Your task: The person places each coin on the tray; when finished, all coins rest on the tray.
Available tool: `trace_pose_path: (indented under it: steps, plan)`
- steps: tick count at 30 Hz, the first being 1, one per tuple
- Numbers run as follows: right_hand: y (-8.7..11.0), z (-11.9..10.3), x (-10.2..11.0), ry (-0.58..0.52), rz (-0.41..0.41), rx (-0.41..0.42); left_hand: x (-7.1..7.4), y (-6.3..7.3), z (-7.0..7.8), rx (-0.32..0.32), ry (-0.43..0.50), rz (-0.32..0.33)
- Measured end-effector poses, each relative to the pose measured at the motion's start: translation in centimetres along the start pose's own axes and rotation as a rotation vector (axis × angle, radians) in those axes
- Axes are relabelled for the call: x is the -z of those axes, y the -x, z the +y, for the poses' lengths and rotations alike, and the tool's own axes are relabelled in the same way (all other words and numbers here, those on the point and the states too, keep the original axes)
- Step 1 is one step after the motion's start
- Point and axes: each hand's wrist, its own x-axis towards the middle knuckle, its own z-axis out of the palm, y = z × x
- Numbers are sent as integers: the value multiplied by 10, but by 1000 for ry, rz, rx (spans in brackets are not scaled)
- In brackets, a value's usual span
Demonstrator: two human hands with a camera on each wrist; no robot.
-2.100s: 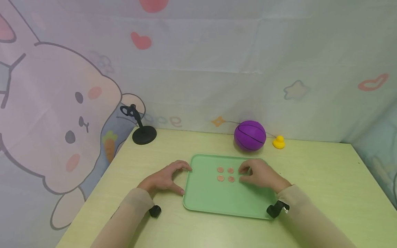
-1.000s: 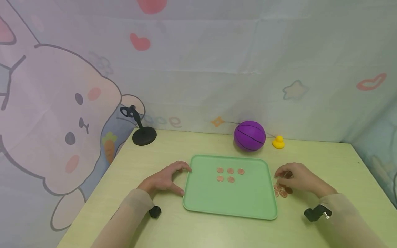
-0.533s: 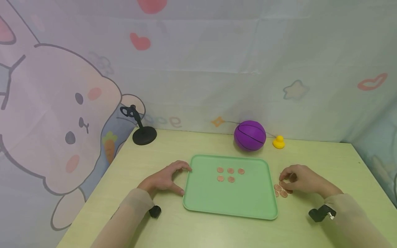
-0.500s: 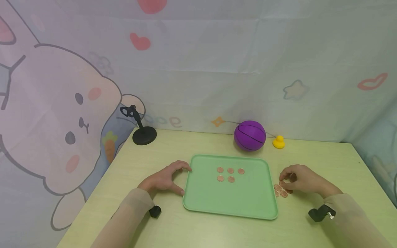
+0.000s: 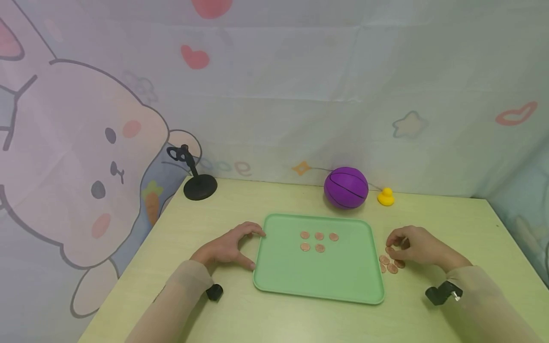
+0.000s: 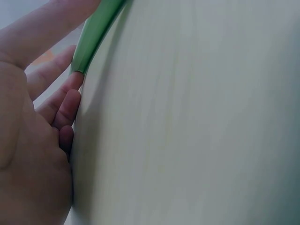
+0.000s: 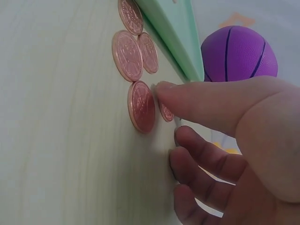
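The left hand (image 5: 227, 245) rests at the left edge of a light green tray (image 5: 291, 281), thumb and fingers spread apart and touching its rim. In the left wrist view, fingertips (image 6: 77, 79) meet the tray's green edge (image 6: 96, 37). Copper coins lie on the tray in two rows, three behind and two in front. Right of the tray, the right hand (image 5: 413, 245) pinches a copper coin (image 5: 389, 249) between thumb and fingers; in the right wrist view the thumb partly hides this coin (image 7: 165, 111). Several loose coins (image 5: 392, 268) lie just below the hand.
A purple ball (image 5: 345, 187) and a yellow rubber duck (image 5: 386, 196) stand behind the tray. At the back left is a black stand (image 5: 200, 186) with a round base. A printed cloth backdrop (image 5: 274, 119) rises behind the table (image 5: 231, 314).
The right hand set a coin at the right end of the tray's back row, then moved right to the loose coins. One coin has shifted slightly backward at its fingertips. The left hand stays put.
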Motion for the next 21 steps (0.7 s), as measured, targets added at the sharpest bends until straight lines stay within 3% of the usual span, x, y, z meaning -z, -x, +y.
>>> trace_pose_path:
  steps: [21]
  plan:
    - [-5,3,2,-112,-106,3,0,0,0,31,-2,-2]
